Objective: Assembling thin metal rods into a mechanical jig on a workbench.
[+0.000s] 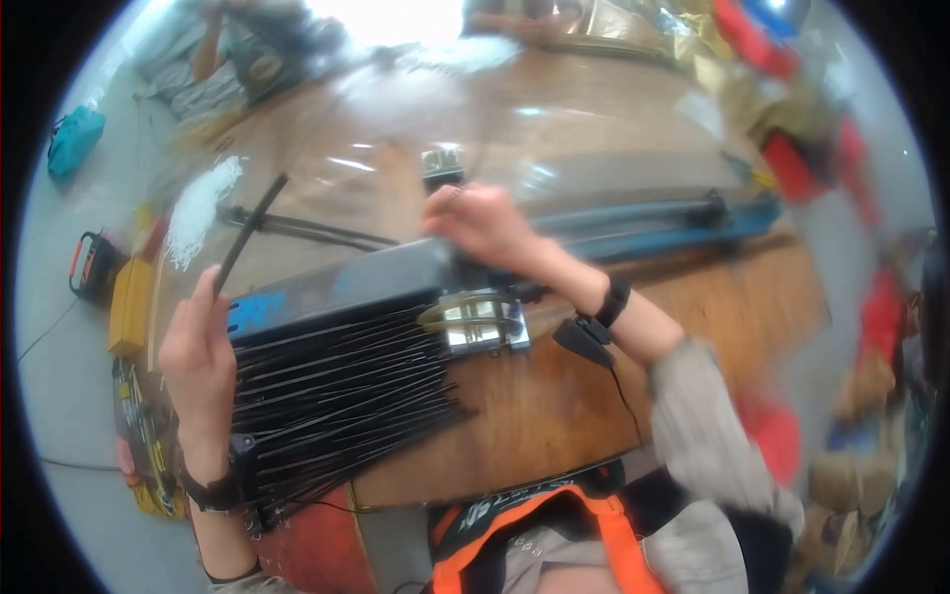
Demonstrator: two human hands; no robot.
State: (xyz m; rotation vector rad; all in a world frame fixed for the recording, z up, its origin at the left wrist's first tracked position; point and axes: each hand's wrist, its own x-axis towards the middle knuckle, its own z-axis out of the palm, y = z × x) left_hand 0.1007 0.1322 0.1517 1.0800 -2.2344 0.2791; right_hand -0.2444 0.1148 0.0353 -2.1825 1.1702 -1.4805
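Note:
My left hand (198, 346), at the left end of the workbench, is closed on a thin black rod (252, 233) that points up and away. Many similar black rods (346, 381) lie side by side just right of it. My right hand (480, 226) is over the middle of the bench, its fingers curled together and slightly blurred; what they pinch, if anything, cannot be made out. Right beyond its fingertips stands a small metal-topped block (441, 166). Below my right wrist sits a shiny metal fixture (483, 322). A long grey box-like piece (346, 282) lies between my hands.
A blue bar (683, 233) stretches right across the wooden bench (584, 406). White thin strips (203, 210) are heaped at the far left. A yellow box (130, 307) stands by the left edge. A black cabled device (584, 342) lies under my right forearm.

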